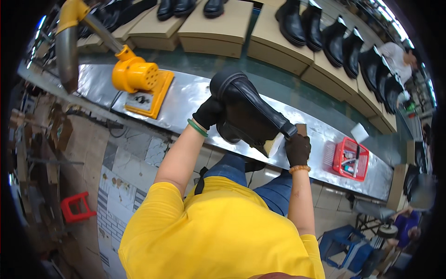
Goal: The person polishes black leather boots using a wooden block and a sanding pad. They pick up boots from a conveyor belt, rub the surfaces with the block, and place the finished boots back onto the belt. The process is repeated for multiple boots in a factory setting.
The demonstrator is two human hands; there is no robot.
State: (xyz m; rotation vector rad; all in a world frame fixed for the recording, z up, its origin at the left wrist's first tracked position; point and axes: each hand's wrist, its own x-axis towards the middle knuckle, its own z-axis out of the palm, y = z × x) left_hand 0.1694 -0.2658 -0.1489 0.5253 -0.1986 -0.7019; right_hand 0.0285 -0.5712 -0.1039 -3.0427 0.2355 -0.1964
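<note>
A black leather ankle boot (253,111) is held tilted above the metal bench, its heel up and to the left. Its shaft opening points down to the right, and a pale lining shows there. My left hand (208,113), in a black glove, is closed around the foot part near the sole; its fingertips are hidden behind the boot. My right hand (298,149), in a dark brown glove, grips the top edge of the shaft. A small flat brown piece (302,129) shows just above the right hand; whether I hold it is unclear.
A yellow machine (134,76) with a hose stands on the metal bench (186,88) at the left. A red basket (350,160) with small items sits at the right. Behind, black boots (332,42) stand on cardboard boxes (278,51). Red (78,207) and blue stools (341,244) are on the floor.
</note>
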